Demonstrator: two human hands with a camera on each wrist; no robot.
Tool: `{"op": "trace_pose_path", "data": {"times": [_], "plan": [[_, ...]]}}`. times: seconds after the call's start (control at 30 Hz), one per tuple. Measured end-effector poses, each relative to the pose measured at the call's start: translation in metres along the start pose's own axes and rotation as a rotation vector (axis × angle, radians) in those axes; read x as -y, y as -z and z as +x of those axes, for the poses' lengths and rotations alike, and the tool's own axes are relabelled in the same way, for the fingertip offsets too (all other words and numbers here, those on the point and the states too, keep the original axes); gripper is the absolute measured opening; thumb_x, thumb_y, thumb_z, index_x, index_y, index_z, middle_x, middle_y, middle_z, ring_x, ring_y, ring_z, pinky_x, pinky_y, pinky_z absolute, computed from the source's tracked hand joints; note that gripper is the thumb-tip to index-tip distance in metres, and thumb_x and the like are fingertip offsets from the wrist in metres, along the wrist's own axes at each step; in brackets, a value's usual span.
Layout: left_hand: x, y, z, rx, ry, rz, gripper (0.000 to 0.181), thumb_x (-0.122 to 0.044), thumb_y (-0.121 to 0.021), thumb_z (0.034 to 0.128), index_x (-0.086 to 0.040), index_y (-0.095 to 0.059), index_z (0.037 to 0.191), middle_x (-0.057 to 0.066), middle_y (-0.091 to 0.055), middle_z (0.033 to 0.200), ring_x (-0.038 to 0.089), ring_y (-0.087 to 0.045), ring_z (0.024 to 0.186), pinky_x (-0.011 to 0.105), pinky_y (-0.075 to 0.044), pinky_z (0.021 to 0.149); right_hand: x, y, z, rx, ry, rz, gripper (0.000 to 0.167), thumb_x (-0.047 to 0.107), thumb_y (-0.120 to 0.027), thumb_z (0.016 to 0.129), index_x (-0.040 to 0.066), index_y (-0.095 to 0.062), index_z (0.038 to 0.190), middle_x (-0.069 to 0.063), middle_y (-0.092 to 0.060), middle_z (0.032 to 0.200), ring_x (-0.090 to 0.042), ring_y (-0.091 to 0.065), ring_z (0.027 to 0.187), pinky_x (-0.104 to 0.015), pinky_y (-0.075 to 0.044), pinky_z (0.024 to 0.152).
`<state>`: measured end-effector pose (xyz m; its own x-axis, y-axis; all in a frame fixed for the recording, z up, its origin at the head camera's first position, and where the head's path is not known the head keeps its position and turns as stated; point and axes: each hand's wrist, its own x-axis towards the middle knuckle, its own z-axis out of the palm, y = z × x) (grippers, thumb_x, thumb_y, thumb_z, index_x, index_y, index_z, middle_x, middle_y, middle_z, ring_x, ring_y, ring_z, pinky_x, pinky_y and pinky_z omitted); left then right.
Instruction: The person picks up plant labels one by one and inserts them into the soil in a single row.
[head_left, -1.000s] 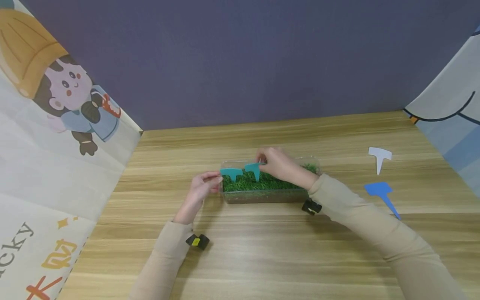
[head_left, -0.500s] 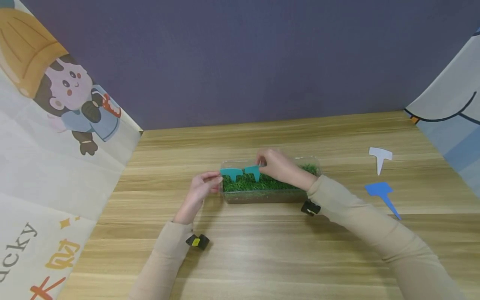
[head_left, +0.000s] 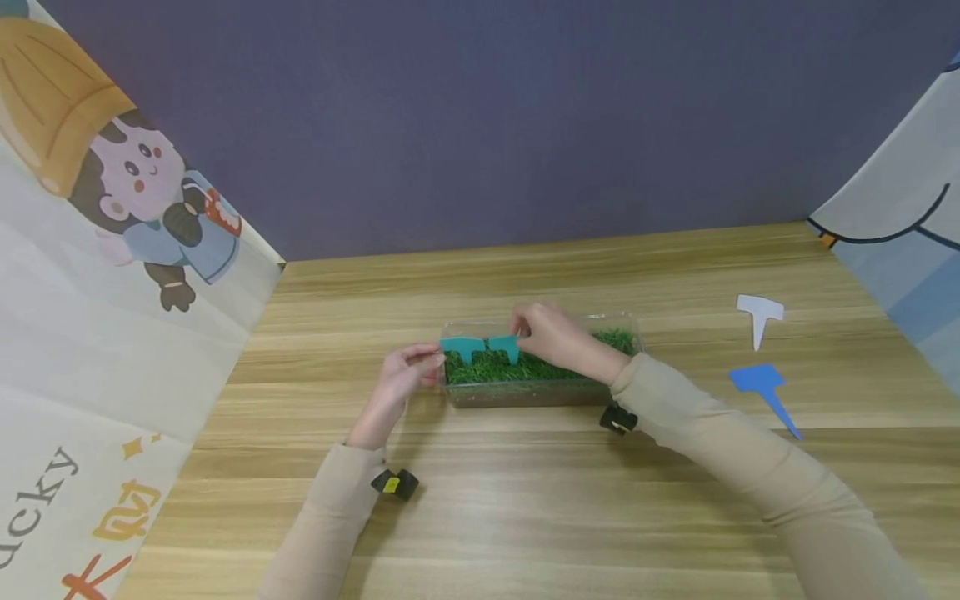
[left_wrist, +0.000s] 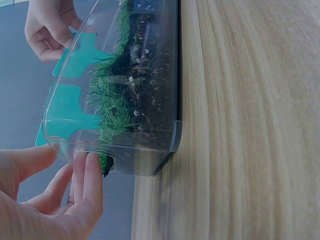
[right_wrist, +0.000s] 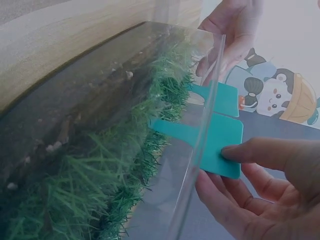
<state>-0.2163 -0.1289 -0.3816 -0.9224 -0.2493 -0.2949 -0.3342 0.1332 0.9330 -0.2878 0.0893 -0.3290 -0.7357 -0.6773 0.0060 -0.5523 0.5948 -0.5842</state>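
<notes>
A clear box of dark soil and green grass stands on the table. Two teal T-shaped tags stand upright in the grass near its left end. The right hand pinches the right-hand tag between thumb and fingers; its stem goes into the grass. At the box's left end is the left hand, its fingers against the end wall and its thumb near the rim, beside the other tag. In the head view that hand covers the box's left edge.
To the right on the wooden table lie a white T-shaped tag and a blue one. Behind the table rises a dark blue panel. Printed cloths hang at both sides.
The right hand and its teal tag have moved down, the tag's head now lower over the grass and nearly level with the other. The left hand has stayed in place.
</notes>
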Motion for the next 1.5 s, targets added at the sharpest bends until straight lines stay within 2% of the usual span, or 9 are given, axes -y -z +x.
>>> {"op": "trace_pose_path", "data": {"times": [0.5, 0.83, 0.97, 1.33, 1.5], "plan": [[0.000, -0.001, 0.001, 0.001, -0.005, 0.000, 0.033, -0.005, -0.059, 0.0829, 0.004, -0.053, 0.114, 0.020, -0.058, 0.106, 0.016, -0.056, 0.072, 0.038, -0.049, 0.081, 0.002, -0.005, -0.002, -0.017, 0.001, -0.020, 0.010, -0.001, -0.056, 0.080, 0.004, -0.061, 0.087, -0.003, -0.058, 0.074, -0.014, -0.051, 0.064, -0.024, -0.044, 0.054], [0.001, 0.000, 0.002, 0.001, -0.006, 0.003, 0.033, -0.005, -0.058, 0.0828, 0.005, -0.053, 0.114, 0.021, -0.057, 0.107, 0.014, -0.056, 0.070, 0.031, -0.052, 0.075, 0.001, -0.007, -0.001, -0.028, -0.004, -0.011, 0.010, -0.001, -0.057, 0.080, 0.004, -0.060, 0.087, -0.004, -0.058, 0.077, -0.015, -0.053, 0.069, -0.025, -0.046, 0.058], [0.001, 0.000, 0.002, 0.004, -0.005, 0.001, 0.033, -0.006, -0.059, 0.0826, 0.004, -0.053, 0.114, 0.021, -0.057, 0.107, 0.014, -0.056, 0.070, 0.031, -0.052, 0.075, 0.001, -0.007, -0.002, -0.026, -0.006, -0.013, 0.010, 0.000, -0.057, 0.080, 0.005, -0.061, 0.088, -0.004, -0.058, 0.077, -0.015, -0.052, 0.069, -0.026, -0.046, 0.058], [0.002, -0.001, 0.002, 0.007, -0.010, 0.007, 0.033, -0.006, -0.059, 0.0828, 0.004, -0.053, 0.114, 0.021, -0.057, 0.108, 0.015, -0.056, 0.072, 0.033, -0.051, 0.077, 0.004, 0.003, -0.006, 0.016, -0.058, 0.012, 0.021, 0.008, -0.059, 0.083, 0.006, -0.061, 0.103, -0.006, -0.060, 0.088, -0.014, -0.055, 0.071, -0.027, -0.047, 0.059], [0.001, -0.001, 0.001, 0.005, -0.007, 0.007, 0.033, -0.006, -0.059, 0.0828, 0.004, -0.053, 0.114, 0.020, -0.057, 0.108, 0.016, -0.057, 0.074, 0.032, -0.051, 0.076, 0.001, 0.011, -0.010, 0.014, -0.051, 0.040, 0.022, 0.008, -0.055, 0.085, 0.004, -0.060, 0.106, -0.007, -0.061, 0.090, -0.017, -0.057, 0.079, -0.029, -0.049, 0.064]]}}
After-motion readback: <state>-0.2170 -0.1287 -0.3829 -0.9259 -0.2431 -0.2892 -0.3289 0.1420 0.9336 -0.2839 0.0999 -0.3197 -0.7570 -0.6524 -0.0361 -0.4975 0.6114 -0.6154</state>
